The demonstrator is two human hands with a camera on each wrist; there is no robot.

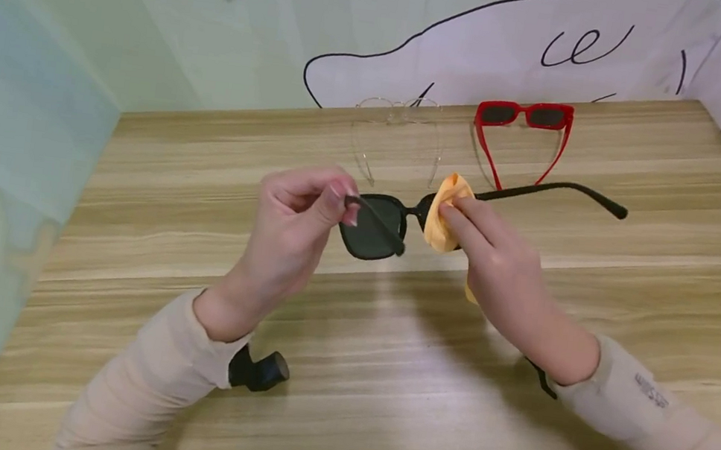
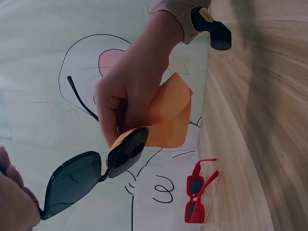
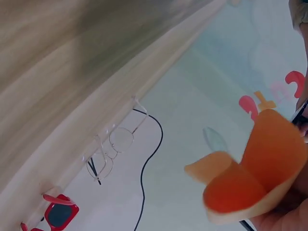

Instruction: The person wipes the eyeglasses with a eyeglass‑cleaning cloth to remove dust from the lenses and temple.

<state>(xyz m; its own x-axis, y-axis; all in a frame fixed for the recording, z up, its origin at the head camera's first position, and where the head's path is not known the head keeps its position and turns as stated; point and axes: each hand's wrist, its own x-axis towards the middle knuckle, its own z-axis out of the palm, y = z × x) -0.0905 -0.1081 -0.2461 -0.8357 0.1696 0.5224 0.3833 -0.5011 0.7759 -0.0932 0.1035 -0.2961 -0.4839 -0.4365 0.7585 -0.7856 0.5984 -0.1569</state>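
In mid-air above the wooden table [image 1: 163, 186], I see black sunglasses [image 1: 369, 232], their long axis running sideways from hand to hand. The left hand [image 1: 289, 227] pinches the left end, by the hinge. The right hand [image 1: 512, 277], nearer the right lens, pinches an orange cloth [image 1: 443, 224] over that lens; the right temple sticks out beyond it. Behind, I make out wire-framed glasses [image 1: 400, 112] and, to their right, red sunglasses [image 1: 523, 109].
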